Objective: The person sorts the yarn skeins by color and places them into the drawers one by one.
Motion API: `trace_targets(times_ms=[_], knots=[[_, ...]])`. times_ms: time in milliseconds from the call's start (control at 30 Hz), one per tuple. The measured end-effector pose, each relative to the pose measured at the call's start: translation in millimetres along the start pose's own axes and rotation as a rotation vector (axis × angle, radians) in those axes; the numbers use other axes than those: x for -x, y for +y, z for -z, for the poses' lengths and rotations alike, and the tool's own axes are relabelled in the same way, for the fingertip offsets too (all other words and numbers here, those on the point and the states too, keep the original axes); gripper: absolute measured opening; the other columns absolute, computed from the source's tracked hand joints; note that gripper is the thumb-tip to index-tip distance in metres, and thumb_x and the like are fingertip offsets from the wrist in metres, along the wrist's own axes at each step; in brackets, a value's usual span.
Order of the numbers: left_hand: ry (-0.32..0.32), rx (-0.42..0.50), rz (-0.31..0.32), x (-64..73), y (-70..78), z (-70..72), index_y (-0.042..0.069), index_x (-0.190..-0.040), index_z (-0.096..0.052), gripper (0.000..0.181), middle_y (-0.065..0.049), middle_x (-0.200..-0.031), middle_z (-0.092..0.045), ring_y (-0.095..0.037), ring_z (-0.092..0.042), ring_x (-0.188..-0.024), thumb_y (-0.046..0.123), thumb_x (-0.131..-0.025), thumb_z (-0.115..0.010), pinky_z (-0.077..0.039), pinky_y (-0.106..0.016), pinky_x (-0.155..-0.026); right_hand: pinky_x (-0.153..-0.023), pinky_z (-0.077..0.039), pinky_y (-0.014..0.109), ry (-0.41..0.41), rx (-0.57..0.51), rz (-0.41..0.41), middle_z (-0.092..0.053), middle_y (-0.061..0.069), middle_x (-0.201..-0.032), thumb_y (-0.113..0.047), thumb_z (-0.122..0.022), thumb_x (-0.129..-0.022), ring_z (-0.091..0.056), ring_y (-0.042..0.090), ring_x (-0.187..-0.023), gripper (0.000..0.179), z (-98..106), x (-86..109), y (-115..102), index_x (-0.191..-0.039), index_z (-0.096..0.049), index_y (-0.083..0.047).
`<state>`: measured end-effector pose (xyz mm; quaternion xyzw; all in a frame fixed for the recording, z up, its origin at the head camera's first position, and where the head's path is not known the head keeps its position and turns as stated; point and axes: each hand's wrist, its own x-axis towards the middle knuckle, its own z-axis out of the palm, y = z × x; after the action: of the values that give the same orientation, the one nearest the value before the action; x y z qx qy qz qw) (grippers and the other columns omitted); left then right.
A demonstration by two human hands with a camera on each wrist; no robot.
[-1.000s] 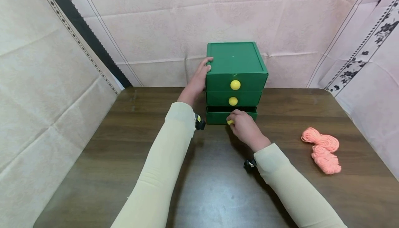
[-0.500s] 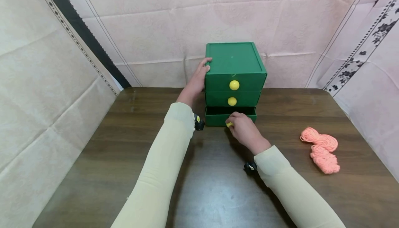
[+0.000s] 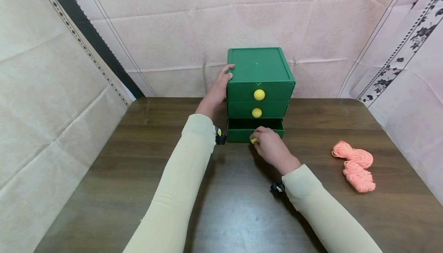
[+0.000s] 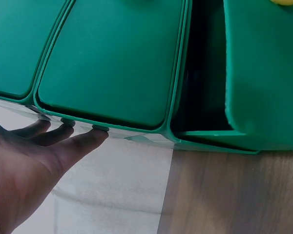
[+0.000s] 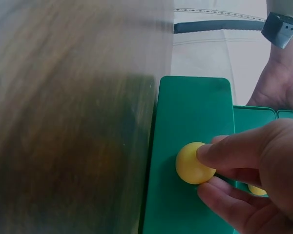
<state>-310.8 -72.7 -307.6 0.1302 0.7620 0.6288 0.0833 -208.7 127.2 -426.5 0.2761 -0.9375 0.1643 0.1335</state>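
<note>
A green drawer cabinet point(image 3: 259, 65) with three drawers and yellow round knobs stands at the back of the table. Its bottom drawer point(image 3: 238, 135) is partly pulled out, and the part of its inside that shows is dark. My right hand point(image 3: 271, 145) pinches that drawer's yellow knob point(image 5: 189, 164) between thumb and fingers. Against the cabinet's left side rests my left hand point(image 3: 218, 87), its fingers fairly straight, as the left wrist view point(image 4: 34, 161) also shows. The upper two drawers are closed.
Two skeins of pink yarn point(image 3: 358, 164) lie on the wooden table point(image 3: 104, 191) to the right. Pale patterned cloth point(image 3: 173, 34) hangs behind and at both sides. A black wrist camera point(image 3: 220, 136) is strapped at the left wrist.
The bottom drawer has slid further out toward me, with my right hand holding its knob throughout. My left hand has stayed on the cabinet's side.
</note>
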Motion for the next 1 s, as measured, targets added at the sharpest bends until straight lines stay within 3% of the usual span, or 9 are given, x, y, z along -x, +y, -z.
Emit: trace_targets(times_ms=[1000], knots=[[0.002,-0.008,0.01,2.9,1.7,-0.6,0.033,-0.151,-0.025,0.046,0.0,-0.161,-0.013,-0.029,-0.025,-0.141,0.033,-0.105,-0.026,-0.031,-0.057,-0.108,-0.08,-0.056,0.036,-0.012,-0.007,-0.019,-0.067,0.007,-0.099,-0.005,-0.075,-0.082,-0.064,0.022,-0.09,0.013,6,17.1,-15,-0.094,-0.075,-0.005]])
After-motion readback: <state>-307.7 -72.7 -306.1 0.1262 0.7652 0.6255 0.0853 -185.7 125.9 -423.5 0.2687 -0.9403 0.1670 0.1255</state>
